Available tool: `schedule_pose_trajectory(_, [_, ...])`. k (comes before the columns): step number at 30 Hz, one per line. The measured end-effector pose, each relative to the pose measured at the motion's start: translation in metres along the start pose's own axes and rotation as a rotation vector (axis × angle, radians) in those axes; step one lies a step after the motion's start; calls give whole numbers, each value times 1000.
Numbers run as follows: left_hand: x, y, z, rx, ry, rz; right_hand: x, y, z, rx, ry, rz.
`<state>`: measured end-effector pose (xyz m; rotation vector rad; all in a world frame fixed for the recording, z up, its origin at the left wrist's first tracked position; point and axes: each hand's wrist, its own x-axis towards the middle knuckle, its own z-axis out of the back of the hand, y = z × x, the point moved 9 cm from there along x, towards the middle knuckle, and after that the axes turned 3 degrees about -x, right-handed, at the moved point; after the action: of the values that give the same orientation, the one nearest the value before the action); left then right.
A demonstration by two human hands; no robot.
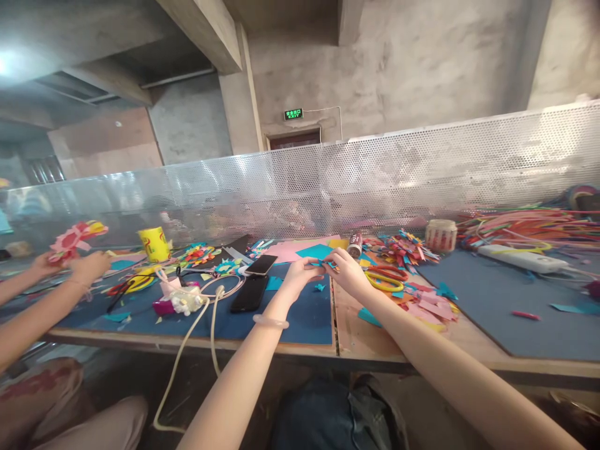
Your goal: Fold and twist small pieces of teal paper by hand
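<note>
Both hands meet over the table in the middle of the view. My left hand [302, 276] is closed, its fingertips pinching a small piece of blue paper [328, 265]. From the other side my right hand [345, 269] pinches the same piece, fingers bent and close together. How the paper is folded cannot be made out. Just behind the hands lies a flat blue sheet [315, 252] on pink paper [281, 251]. A small blue paper scrap [319, 287] rests on the mat below my fingers. Beside my right hand are scissors with yellow handles [384, 281].
Two phones, one black [250, 294], and a white cable [210, 300] lie to the left. A can [355, 244], a jar [440, 235], colored paper scraps [431, 307] and a power strip [522, 258] are to the right. A co-worker's hands [89, 267] hold a pink paper flower [72, 242].
</note>
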<state>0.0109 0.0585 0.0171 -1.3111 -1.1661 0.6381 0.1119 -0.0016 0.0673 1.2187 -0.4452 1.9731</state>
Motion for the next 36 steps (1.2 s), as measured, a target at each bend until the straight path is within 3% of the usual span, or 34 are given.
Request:
schedule_pose_trajectory(27, [-1,-3,-1,89,-27,-30,0,-1,1,-55,-24,-23])
schedule_pose_trajectory(36, [-2,-3,-3,90,-10,-24,-1,-12,-4,79,-17,-138])
